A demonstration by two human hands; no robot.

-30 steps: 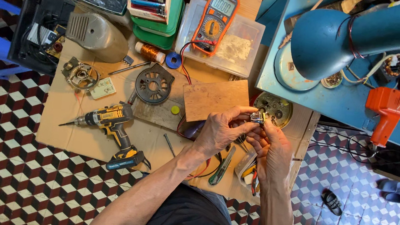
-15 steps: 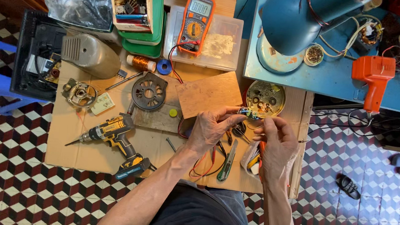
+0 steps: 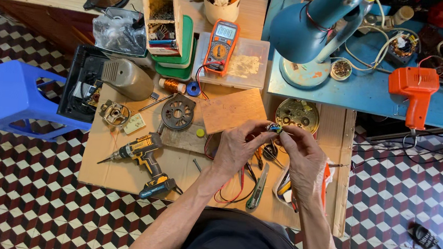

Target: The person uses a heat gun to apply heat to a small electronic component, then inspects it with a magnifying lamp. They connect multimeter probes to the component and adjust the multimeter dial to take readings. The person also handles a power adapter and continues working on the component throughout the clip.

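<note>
Fingertips of the left hand (image 3: 238, 148) and right hand (image 3: 304, 161) are pinched together on a small electrical part (image 3: 274, 128), held above the cardboard-covered bench (image 3: 121, 169) near its far edge, wrists angled inward.

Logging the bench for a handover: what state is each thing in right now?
Small part: pinched between both hands.
Left hand: gripping the part.
Right hand: gripping the part.
Cordless drill: lying on its side, untouched.
Multimeter: display lit.
Utility knife: lying flat.

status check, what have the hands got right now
Left hand and right hand both pinching a small part. Held above the cardboard sheet. Pliers and utility knife beneath.
</note>
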